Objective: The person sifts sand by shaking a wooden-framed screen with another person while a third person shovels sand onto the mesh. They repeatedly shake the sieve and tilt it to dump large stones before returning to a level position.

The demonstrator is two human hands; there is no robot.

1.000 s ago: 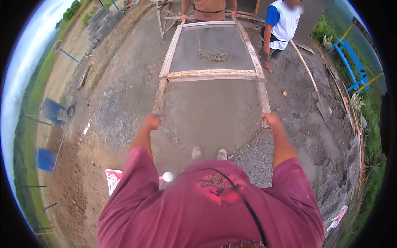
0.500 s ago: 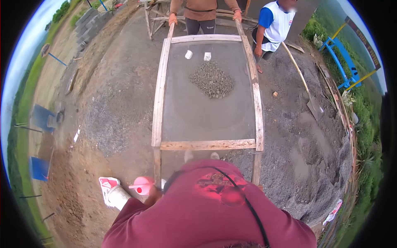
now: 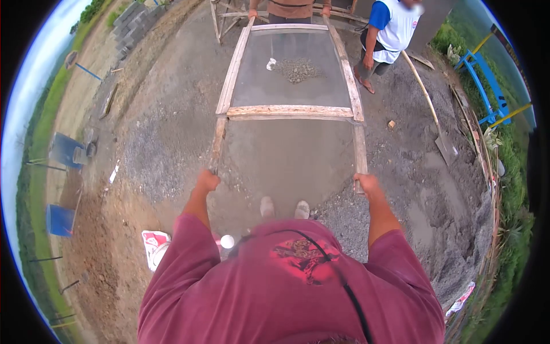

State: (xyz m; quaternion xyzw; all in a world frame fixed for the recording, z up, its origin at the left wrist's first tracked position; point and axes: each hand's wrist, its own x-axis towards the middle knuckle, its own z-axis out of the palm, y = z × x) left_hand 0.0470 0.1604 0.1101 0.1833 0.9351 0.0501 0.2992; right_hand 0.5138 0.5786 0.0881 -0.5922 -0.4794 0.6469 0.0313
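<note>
A large wooden-framed sieve (image 3: 289,112) stretches out ahead of me, its near bar crossing between two long handles. My left hand (image 3: 208,180) is closed round the end of the left handle, and my right hand (image 3: 368,184) grips the right one. Both arms reach forward. On the mesh, towards the far end, lies a patch of grey gravel (image 3: 298,70) with a white scrap (image 3: 271,64) beside it. A person in brown holds the far handle ends with both hands (image 3: 326,11). Fine grey material (image 3: 286,155) covers the ground under the near end.
At the right, a second person (image 3: 391,31) stands near a long-handled shovel (image 3: 444,146) on a grey sand heap. Blue barrels (image 3: 60,221) stand at the left. A red-and-white bag (image 3: 154,246) lies beside me. Grey blocks (image 3: 134,26) are stacked far left.
The sieve has moved away from me, and my hands have come forward into view with its handles. The gravel on the mesh now looks flatter and lies farther off.
</note>
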